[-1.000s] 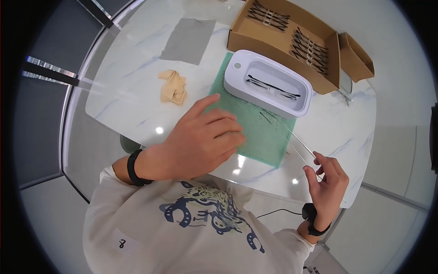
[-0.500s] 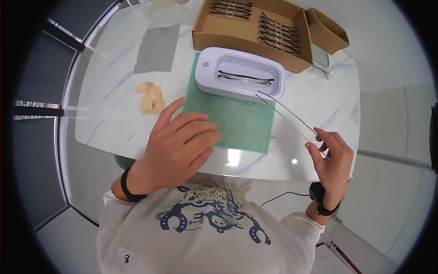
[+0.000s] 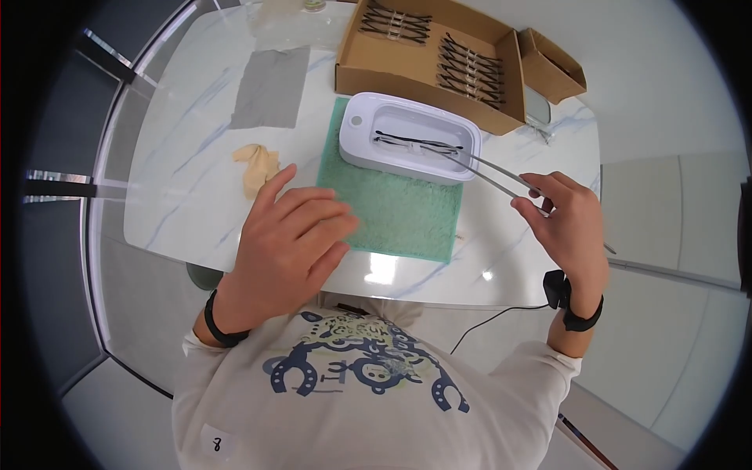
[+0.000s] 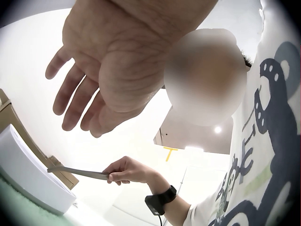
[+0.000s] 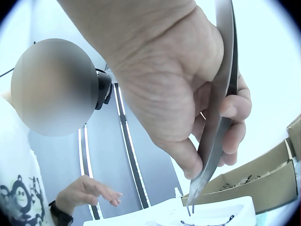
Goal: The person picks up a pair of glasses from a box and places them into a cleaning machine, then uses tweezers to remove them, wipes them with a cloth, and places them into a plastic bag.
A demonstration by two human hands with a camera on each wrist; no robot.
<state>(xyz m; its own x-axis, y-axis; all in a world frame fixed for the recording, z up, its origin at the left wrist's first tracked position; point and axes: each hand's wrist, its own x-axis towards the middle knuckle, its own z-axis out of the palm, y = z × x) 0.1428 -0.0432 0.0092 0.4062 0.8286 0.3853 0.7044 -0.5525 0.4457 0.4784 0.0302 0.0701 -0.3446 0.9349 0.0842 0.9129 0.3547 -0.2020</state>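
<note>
My right hand grips a pair of long metal tweezers between thumb and fingers. The tweezers' tips reach over the rim into a white ultrasonic cleaner, right at the eyeglasses lying in its basin. In the right wrist view the tweezers point down, their two tips slightly apart above the basin. My left hand hovers near the table's front edge with fingers spread and relaxed, holding nothing; its palm shows bare in the left wrist view.
Under the cleaner lies a green towel. Behind stands a cardboard box with several eyeglasses in two rows, and a smaller box sits beside it. A grey cloth and a crumpled beige cloth lie on the left.
My right hand has moved forward, bringing the tweezers from over the towel into the cleaner's basin at the eyeglasses. My left hand has drawn back a little to the left.
</note>
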